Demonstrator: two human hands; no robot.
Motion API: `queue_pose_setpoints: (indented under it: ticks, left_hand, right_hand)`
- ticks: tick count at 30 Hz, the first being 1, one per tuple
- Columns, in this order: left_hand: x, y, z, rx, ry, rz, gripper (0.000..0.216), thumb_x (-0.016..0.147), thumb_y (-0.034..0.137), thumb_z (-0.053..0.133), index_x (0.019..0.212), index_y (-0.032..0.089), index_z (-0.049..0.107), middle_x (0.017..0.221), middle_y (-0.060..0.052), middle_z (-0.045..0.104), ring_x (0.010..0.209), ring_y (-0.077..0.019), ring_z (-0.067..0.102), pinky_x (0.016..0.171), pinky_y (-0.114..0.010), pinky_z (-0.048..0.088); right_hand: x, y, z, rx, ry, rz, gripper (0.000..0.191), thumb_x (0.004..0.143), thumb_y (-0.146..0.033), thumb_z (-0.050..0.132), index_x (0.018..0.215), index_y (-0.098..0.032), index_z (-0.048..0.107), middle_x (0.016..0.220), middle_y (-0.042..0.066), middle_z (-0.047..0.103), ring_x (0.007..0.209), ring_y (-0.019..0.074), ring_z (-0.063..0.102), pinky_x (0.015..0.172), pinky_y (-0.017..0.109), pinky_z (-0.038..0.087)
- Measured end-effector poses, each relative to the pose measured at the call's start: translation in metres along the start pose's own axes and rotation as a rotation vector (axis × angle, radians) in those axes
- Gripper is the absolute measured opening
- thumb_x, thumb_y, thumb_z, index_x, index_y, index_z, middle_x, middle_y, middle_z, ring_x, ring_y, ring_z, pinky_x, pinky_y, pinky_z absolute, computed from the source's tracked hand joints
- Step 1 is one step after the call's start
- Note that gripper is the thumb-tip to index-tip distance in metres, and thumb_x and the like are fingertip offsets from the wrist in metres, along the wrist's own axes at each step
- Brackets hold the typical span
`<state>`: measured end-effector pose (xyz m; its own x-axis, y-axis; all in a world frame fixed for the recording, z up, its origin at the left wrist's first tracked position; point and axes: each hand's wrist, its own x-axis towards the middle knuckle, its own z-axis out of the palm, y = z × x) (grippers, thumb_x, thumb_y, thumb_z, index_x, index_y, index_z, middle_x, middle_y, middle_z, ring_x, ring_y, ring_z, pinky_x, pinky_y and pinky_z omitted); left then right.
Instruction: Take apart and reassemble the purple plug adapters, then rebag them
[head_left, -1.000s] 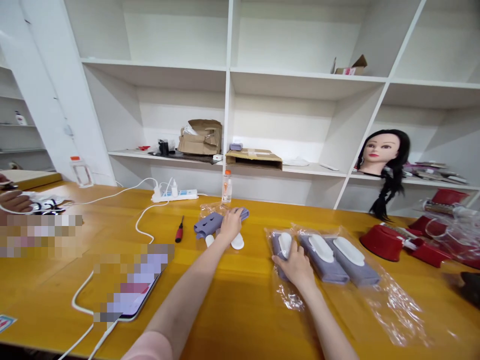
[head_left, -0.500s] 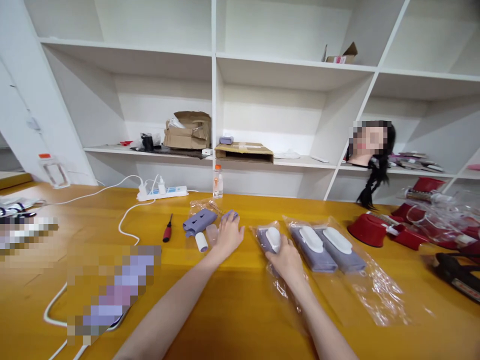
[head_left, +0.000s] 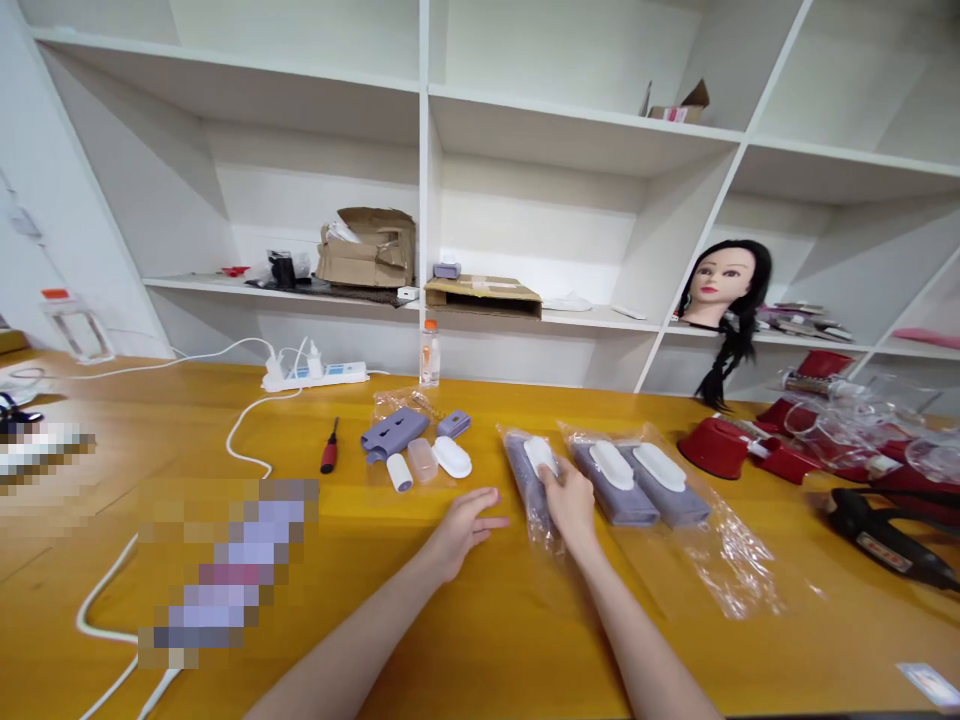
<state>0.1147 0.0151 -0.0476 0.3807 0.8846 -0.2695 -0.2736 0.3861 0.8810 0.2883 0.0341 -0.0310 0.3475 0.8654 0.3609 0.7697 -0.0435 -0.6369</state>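
Observation:
My right hand (head_left: pixel 571 505) grips the side of a bagged purple device (head_left: pixel 525 490) with a white oval cap, thumb and fingers pressing through the clear plastic. To its left, my left hand (head_left: pixel 463 535) hovers over the table with fingers apart and nothing in them. Beyond that hand lie loose parts: a purple casing (head_left: pixel 397 430), a white cylinder (head_left: pixel 400 473), a small translucent box (head_left: pixel 423 460), a white oval piece (head_left: pixel 453 457) and a small purple block (head_left: pixel 454 424). Two more bagged devices, a nearer one (head_left: pixel 622 490) and a farther one (head_left: pixel 671 490), lie right of my right hand.
A red-handled screwdriver (head_left: pixel 329 450) lies left of the parts. Behind stand a power strip (head_left: pixel 330 374) and a bottle (head_left: pixel 430 355). Red pieces (head_left: pixel 711 447) and a black tool (head_left: pixel 874 540) are at the right; a mannequin head (head_left: pixel 724 280) sits on the shelf.
My left hand has drawn back from the small parts toward me, uncovering the white oval piece and the small purple block. My right hand stays at the same bagged device.

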Motion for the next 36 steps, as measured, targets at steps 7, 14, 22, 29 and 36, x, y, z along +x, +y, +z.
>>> queue_pose_setpoints:
  ticks: [7,14,22,29,36]
  left_hand:
    - [0.001,0.005,0.012,-0.381,-0.165,0.017,0.054,0.077,0.051,0.05,0.123,0.026,0.045,0.112,-0.007,0.062,0.093,-0.0248,0.061,0.082,-0.038,0.043]
    - [-0.004,0.026,-0.011,-0.579,0.027,0.119,0.051,0.076,0.044,0.055,0.119,0.016,0.052,0.101,-0.01,0.067,0.092,-0.0263,0.062,0.08,-0.037,0.049]
    - [-0.004,0.044,-0.024,-0.746,0.183,0.248,0.055,0.075,0.045,0.057,0.123,0.021,0.047,0.109,-0.011,0.064,0.098,-0.0289,0.06,0.081,-0.048,0.049]
    - [-0.013,0.044,-0.01,-0.728,0.083,0.466,0.041,0.079,0.031,0.055,0.119,0.023,0.051,0.109,-0.004,0.064,0.107,-0.0212,0.056,0.092,-0.034,0.044]
    - [-0.015,0.037,-0.006,-0.673,-0.009,0.427,0.031,0.081,0.034,0.052,0.105,0.016,0.06,0.102,-0.007,0.067,0.107,-0.0221,0.055,0.093,-0.032,0.041]
  right_hand:
    - [-0.03,-0.032,0.015,0.327,0.008,-0.249,0.047,0.081,-0.04,0.047,0.119,-0.013,0.051,0.113,0.013,0.06,0.103,0.0243,0.056,0.09,0.037,0.041]
    - [-0.047,-0.04,-0.006,0.339,0.116,-0.731,0.048,0.08,-0.028,0.051,0.125,-0.018,0.042,0.122,0.014,0.052,0.113,0.027,0.048,0.092,0.048,0.039]
    - [-0.092,-0.046,-0.017,-0.076,-0.159,-1.348,0.028,0.079,-0.012,0.04,0.1,-0.013,0.06,0.083,0.011,0.065,0.081,0.0215,0.06,0.066,0.032,0.053]
    - [-0.076,-0.038,0.015,0.054,-0.09,-0.743,0.048,0.084,-0.016,0.04,0.131,-0.022,0.034,0.115,0.012,0.053,0.104,0.0236,0.054,0.082,0.04,0.051]
    - [-0.076,-0.029,0.01,-0.019,0.015,-1.039,0.04,0.078,-0.023,0.054,0.118,-0.02,0.052,0.12,0.011,0.051,0.116,0.0318,0.041,0.092,0.053,0.038]
